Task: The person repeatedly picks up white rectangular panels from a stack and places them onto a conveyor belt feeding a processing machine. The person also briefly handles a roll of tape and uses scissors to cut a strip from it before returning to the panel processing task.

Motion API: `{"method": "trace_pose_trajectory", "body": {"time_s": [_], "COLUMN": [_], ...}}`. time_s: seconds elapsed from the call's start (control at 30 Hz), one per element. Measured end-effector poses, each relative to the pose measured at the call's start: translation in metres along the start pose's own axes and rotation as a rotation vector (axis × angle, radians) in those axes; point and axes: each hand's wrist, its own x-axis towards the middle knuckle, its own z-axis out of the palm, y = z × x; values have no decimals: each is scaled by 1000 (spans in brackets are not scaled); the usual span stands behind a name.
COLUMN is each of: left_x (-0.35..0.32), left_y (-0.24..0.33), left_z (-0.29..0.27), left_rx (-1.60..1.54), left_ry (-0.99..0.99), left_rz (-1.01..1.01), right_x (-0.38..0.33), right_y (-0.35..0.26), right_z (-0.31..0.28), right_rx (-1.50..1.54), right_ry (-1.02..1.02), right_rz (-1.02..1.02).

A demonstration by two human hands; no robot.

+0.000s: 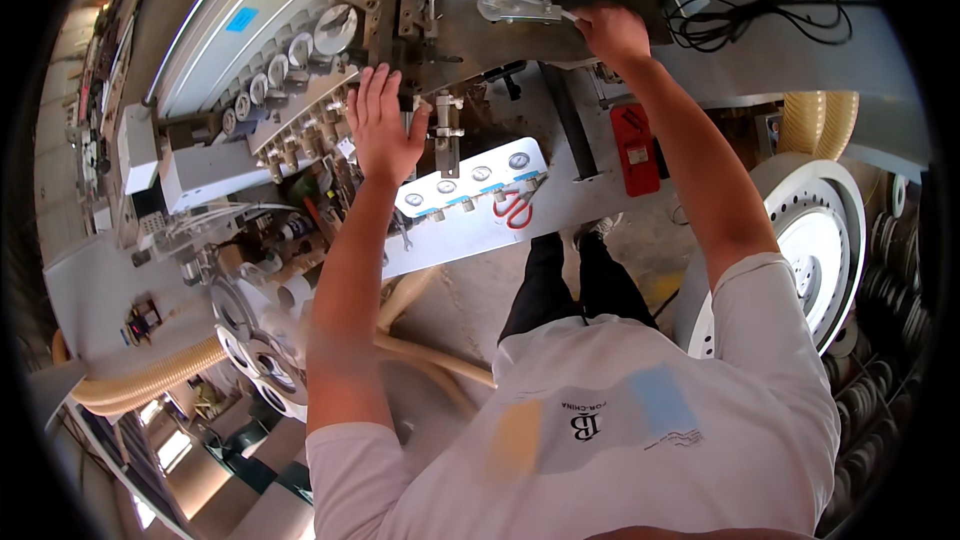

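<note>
My left hand [385, 135] lies with its fingers stretched out and its thumb apart, over the metal machine parts beside a row of fittings [300, 140]. Nothing shows in its grasp. Farther to the right, my right hand [612, 32] is closed at the edge of a dark metal plate [465, 45]. Its fingers pinch a thin pale handle [572, 16], which meets a long silvery piece [515, 7] lying on the plate. What that piece is, I cannot tell. Between my arms, a white panel with round gauges [480, 175] faces up.
Red-handled scissors [515, 212] hang by the gauge panel. A red box [635, 150] is fixed near my right forearm. Black cables [790, 15] lie coiled at the far right. A large white wheel [815, 230] stands on the right, and a ribbed yellow hose [150, 380] runs at lower left.
</note>
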Motion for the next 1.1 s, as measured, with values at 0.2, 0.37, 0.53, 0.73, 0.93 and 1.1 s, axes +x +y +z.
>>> {"method": "trace_pose_trajectory", "body": {"time_s": [0.2, 0.37, 0.53, 0.73, 0.93, 1.1], "left_x": [0, -4, -3, -8, -13, -17], "left_y": [-1, -3, -8, -12, -15, -18], "left_z": [0, -7, -4, -7, -4, -6], "left_rx": [-72, -111, -145, -188, -215, -256], "left_ry": [63, 49, 72, 89, 115, 144], "left_rz": [-1, -53, -37, -66, -62, -53], "right_x": [10, -44, -8, 19, -22, 26], "right_y": [1, 24, -1, -9, 22, 4], "right_z": [-5, -15, 5, -3, -8, 14], "right_rx": [209, 118, 69, 87, 30, -89], "right_ry": [-16, 58, 116, -88, -52, -119], "right_rz": [94, 59, -16, 5, 111, 44]}}
